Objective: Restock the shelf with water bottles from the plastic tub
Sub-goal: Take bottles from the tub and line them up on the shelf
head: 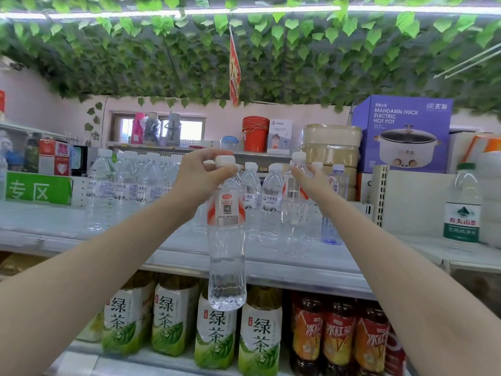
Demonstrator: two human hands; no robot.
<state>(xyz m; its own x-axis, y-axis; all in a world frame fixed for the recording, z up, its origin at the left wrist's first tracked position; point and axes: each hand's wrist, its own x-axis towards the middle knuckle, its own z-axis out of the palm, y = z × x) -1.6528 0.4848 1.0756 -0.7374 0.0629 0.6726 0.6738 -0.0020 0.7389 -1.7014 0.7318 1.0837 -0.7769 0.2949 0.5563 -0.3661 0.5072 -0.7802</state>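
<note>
My left hand (202, 172) grips a clear water bottle (226, 240) by its white cap and neck; the bottle hangs upright in front of the shelf edge, its base below shelf level. My right hand (307, 179) holds a second water bottle (294, 210) by the neck, and that one stands over the grey top shelf (168, 245). Several more water bottles (130, 185) stand in rows at the back of the shelf. The plastic tub is out of view.
A green-labelled bottle (462, 207) stands at the right by a white divider (406, 196). Green tea bottles (217, 329) and red iced tea bottles (339, 335) fill the shelf below. A purple hot pot box (401, 131) and beige containers (330, 145) sit behind.
</note>
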